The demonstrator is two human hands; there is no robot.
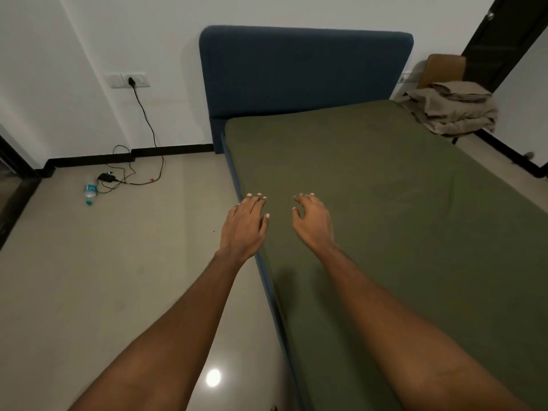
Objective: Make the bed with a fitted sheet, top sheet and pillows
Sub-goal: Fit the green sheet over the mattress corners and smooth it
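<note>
An olive green fitted sheet (385, 203) lies smooth over the mattress, which runs from a dark blue headboard (302, 69) toward me. My left hand (244, 223) reaches out over the bed's left edge, fingers straight and holding nothing. My right hand (312, 219) hovers over the sheet just beside it, fingers loosely spread and empty. A heap of beige bedding (456, 109) is piled on a brown chair (441, 68) at the bed's far right corner. No pillow can be made out apart from that heap.
Glossy tiled floor (103, 277) lies left of the bed. A black charger and cables (118, 176) trail from a wall socket (130, 80), with a water bottle (90, 191) lying nearby. A dark door (510, 34) stands at the back right.
</note>
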